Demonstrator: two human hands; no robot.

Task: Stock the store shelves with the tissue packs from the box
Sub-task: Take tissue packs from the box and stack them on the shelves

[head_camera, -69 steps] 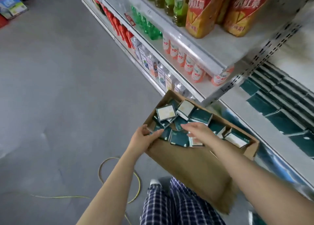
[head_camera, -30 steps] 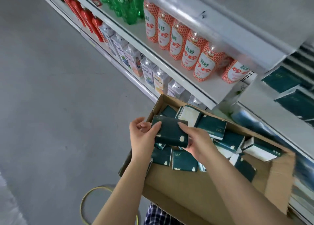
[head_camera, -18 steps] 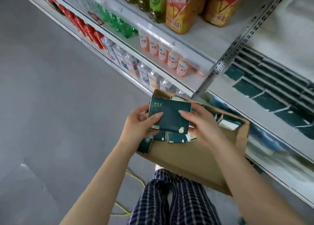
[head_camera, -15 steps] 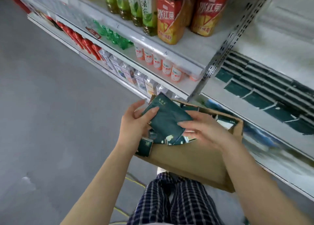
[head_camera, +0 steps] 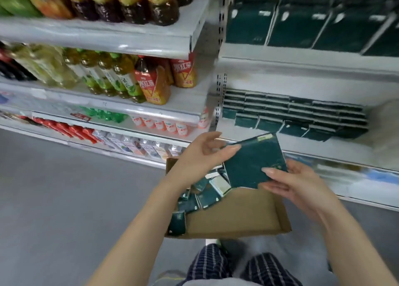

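Shelf (head_camera: 302,143): beyond both hands, stocked rows on it.
Box (head_camera: 237,216): below my hands, loose packs in its left end.
Tissue pack (head_camera: 252,162): between my hands. Probably light, soft and slick-wrapped, best pinched at the short edges. Broad face towards me, long axis hand to hand, right end higher.
Right hand (head_camera: 298,184): pinches its near corner.
Left hand (head_camera: 200,154): fingers loose, touching its upper edge.

Shop aisle, grocery or convenience type. White metal shelving (head_camera: 112,105) in several tiers, with a perforated upright (head_camera: 221,26) between bays. Left bay holds bottled drinks faced in rows: green tea bottles (head_camera: 121,78), red-orange bottles (head_camera: 151,85), small pink-label bottles (head_camera: 159,124) lower down. Clear price rail (head_camera: 97,41) runs along the shelf front edge. Right bay has dark green tissue packs (head_camera: 291,113) stacked in rows. Grey floor (head_camera: 64,199) in front. Open cardboard box (head_camera: 237,216) of loose stock sits by the bottom shelf edge.
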